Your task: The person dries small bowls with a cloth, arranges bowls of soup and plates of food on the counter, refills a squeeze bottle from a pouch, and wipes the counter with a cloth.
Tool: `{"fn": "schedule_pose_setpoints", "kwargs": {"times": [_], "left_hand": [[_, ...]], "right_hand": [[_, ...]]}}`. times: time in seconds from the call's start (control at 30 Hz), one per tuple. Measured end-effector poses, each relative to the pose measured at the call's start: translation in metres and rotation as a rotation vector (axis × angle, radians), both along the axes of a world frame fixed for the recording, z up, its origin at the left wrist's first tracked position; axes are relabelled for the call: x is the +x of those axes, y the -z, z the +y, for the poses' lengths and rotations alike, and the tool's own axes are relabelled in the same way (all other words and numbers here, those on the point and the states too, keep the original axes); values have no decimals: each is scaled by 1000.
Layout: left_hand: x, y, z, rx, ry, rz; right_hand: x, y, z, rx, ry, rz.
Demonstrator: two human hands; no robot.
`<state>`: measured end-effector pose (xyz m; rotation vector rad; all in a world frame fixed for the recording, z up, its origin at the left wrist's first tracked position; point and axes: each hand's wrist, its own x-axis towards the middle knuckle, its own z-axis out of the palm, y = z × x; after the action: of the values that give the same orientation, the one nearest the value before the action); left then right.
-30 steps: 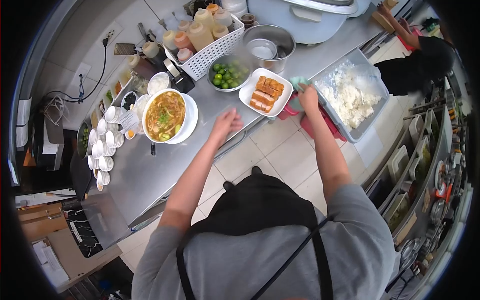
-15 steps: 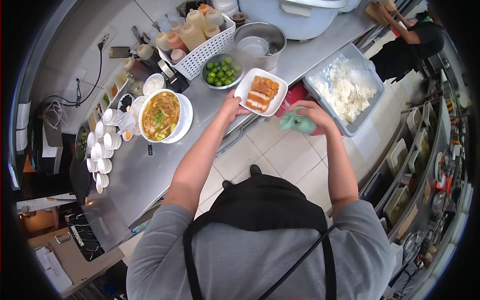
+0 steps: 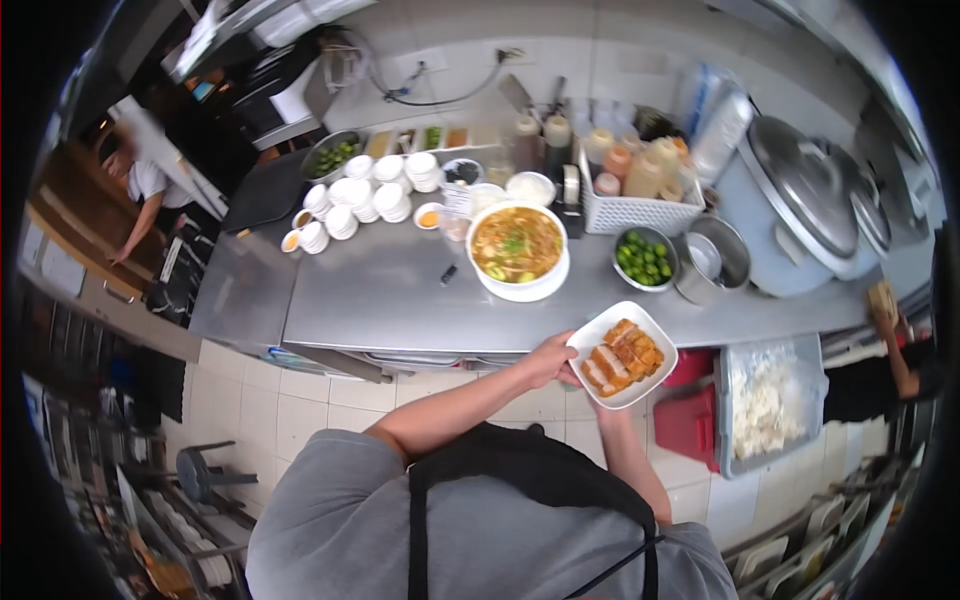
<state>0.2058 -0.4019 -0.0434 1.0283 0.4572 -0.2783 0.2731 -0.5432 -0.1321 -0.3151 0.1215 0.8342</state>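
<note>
My left hand (image 3: 549, 361) is closed on the left rim of a white square dish (image 3: 664, 347). Slices of golden-crusted meat (image 3: 622, 357) lie in that dish. Under the dish is my right hand (image 3: 608, 408), its fingers mostly hidden. A bit of green cloth (image 3: 570, 377) peeks out beneath the dish, between my two hands. On the steel counter beyond, a big white bowl of soup (image 3: 517, 246) with green garnish stands on a white plate (image 3: 527, 292).
Limes fill a metal bowl (image 3: 644, 258) beside a steel pot (image 3: 714, 262). Behind are sauce bottles in a white basket (image 3: 640, 214) and stacked small cups (image 3: 390, 201). A tub of rice (image 3: 735, 465) stands right, near a red bin (image 3: 686, 425). Co-workers are at the far left and right.
My view has swung left, showing more counter and a person there. The dish has come nearer my body. My right hand, with the green cloth, has moved from beside the dish to beneath it.
</note>
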Motion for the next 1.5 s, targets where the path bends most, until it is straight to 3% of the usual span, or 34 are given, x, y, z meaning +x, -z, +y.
{"fn": "schedule_pose_setpoints", "kwargs": {"times": [0.13,0.27,0.33,0.43,0.5,0.57,0.6,0.67,0.7,0.83,0.93,1.03,1.13,1.2,1.23,1.3,1.43,1.5], "left_hand": [[-58,-15,43,40,-292,-40],[-126,-11,90,217,-439,-71],[-160,-15,111,280,-468,-59],[-209,-33,140,403,-385,-16],[-235,-50,153,356,-356,32],[-260,-55,167,281,-314,73],[-271,-51,173,272,-328,84],[-287,-38,183,74,-437,-4],[-296,-35,190,73,-470,-12],[-337,-27,218,90,-537,6],[-366,-27,233,77,-632,-15],[-397,-33,250,91,-731,-27],[-428,-23,269,122,-875,-16],[-450,-18,278,170,-973,78],[-456,-23,279,206,-1040,116],[-475,-20,284,251,-1097,171],[-507,-20,286,319,-1266,280],[-520,-21,281,321,-1366,324]], "right_hand": [[-63,-67,47,34,-242,75],[-89,-66,69,-121,-366,78],[-97,-74,83,-329,-361,16],[-106,-90,120,-324,-312,-188],[-116,-97,150,-297,-321,-309],[-136,-100,182,-146,-392,-218],[-147,-82,198,-152,-409,-210],[-171,-33,230,152,-625,-103],[-195,-56,236,164,-616,-66],[-240,-81,249,-16,-653,90],[-246,-87,247,-365,-689,-52],[-219,-112,261,-333,-729,-143],[-185,-118,294,-256,-613,-290],[-166,-75,321,-935,-330,-1629],[-172,-62,330,-923,-341,-1630],[-190,-36,349,-1344,-327,-2201],[-193,-4,426,-1296,-225,-2404],[-220,0,467,-1074,-265,-2517]]}}
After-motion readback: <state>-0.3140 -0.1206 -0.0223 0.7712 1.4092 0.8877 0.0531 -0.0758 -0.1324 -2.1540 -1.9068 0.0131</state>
